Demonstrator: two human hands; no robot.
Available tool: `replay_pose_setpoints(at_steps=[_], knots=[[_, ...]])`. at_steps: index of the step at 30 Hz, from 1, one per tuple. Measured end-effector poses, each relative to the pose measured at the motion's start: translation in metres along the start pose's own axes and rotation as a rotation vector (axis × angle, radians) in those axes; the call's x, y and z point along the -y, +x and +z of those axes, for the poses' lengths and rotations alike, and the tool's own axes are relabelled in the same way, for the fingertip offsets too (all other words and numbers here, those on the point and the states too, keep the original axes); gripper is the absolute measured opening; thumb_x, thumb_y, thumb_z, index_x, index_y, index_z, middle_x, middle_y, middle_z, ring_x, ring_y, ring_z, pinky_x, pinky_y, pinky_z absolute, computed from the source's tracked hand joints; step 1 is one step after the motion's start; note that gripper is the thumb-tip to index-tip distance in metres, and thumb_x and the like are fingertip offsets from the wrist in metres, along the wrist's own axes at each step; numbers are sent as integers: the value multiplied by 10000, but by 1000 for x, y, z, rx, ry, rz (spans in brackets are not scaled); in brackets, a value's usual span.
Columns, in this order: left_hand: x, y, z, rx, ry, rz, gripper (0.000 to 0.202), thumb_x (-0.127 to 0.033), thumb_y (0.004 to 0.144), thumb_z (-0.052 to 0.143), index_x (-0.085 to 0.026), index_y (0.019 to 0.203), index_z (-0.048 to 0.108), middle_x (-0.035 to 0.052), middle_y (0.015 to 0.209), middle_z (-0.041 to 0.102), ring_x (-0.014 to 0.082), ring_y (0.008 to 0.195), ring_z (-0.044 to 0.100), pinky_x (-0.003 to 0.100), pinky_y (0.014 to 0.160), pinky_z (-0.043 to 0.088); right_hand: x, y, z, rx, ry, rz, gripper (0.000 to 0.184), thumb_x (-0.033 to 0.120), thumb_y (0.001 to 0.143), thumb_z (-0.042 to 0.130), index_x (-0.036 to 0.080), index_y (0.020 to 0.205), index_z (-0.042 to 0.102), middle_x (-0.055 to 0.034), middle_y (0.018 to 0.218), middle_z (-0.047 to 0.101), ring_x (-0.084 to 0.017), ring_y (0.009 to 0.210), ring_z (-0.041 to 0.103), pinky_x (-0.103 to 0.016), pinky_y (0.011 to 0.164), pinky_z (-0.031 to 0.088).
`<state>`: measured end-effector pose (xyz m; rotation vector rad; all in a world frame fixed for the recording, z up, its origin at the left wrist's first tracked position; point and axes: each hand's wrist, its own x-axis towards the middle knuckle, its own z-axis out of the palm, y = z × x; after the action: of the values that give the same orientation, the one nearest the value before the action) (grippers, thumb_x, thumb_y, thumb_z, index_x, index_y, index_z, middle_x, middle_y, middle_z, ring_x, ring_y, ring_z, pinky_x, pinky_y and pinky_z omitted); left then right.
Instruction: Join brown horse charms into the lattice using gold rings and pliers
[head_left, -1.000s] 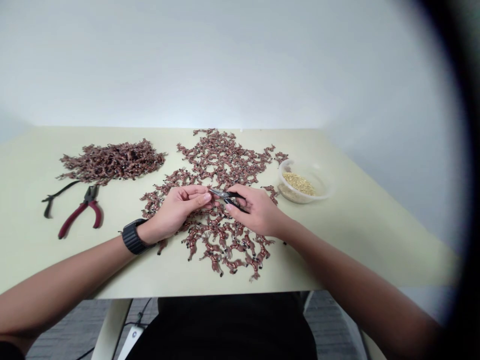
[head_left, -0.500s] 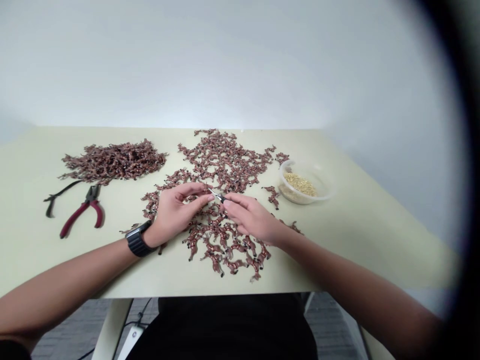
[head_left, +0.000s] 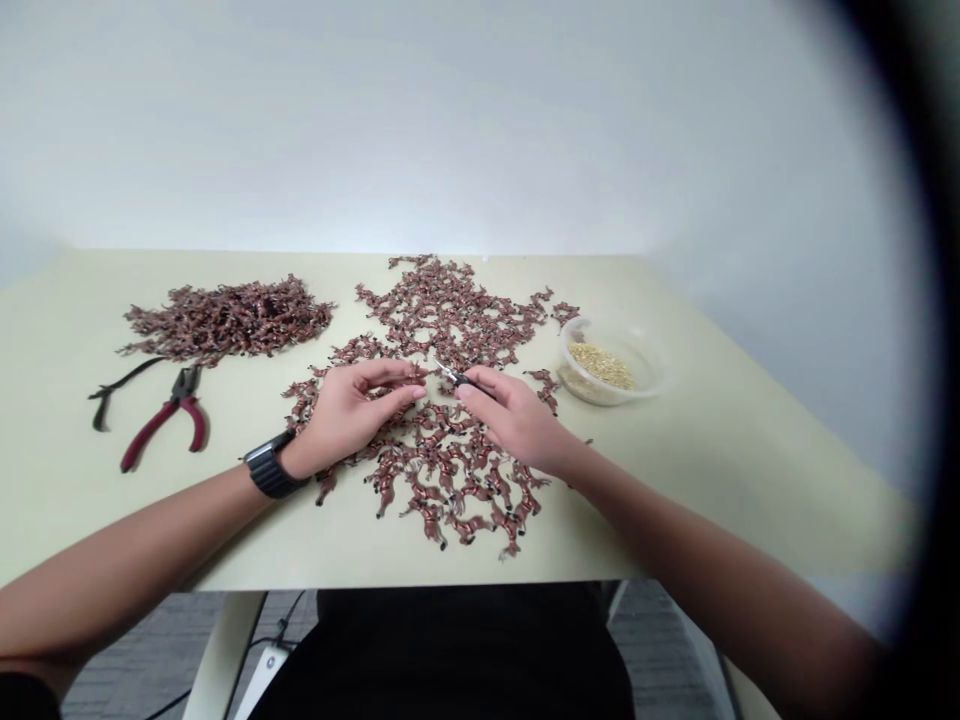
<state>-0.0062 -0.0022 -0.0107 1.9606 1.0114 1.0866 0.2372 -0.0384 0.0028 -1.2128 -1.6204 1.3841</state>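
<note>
Okay: red-handled pliers (head_left: 161, 432) and heap of brown plastic horses (head_left: 229, 320) at 8 and 10 o'clock from left hand (head_left: 349, 410), half-curled, grip unclear; right hand (head_left: 517, 420) gripping small black-handled pliers (head_left: 459, 379) over spread horses (head_left: 450, 490); tub of tan grains (head_left: 649, 385) at its 2 o'clock.

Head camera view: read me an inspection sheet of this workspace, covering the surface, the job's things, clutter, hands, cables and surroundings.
Surface: pale green tabletop.
Job's things: small brown horse figures spread in a wide layer, with a separate heap to the left; small black-handled pliers.
Clutter: red-handled pliers, a black-handled tool, a clear tub of golden granules.
Hands: right hand holds the small pliers; left hand is beside their tip, wearing a black watch.
Cables: a dark cable under the table, by a white power strip.
Surroundings: plain pale wall, grey floor.
</note>
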Motion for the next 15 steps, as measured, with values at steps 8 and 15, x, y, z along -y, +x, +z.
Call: replay_pose_setpoints(at_steps=[8,15], knots=[[1,0,8,163,-681,-399,233,-344,857,789,-171,1012,778,75,1007,769,155,862,717,249,830,573,-6,1,-1,-74,-482,-287,229,445,977,555,224,1031,582,41,694,458,-114,580,404,-270,559,309],[5,-2,10,137,-795,-451,157,-293,846,806,-169,934,768,37,907,737,133,842,712,232,828,578,-6,0,0,-64,-501,-334,213,404,973,560,215,1061,598,35,720,475,-119,618,433,-266,592,332]])
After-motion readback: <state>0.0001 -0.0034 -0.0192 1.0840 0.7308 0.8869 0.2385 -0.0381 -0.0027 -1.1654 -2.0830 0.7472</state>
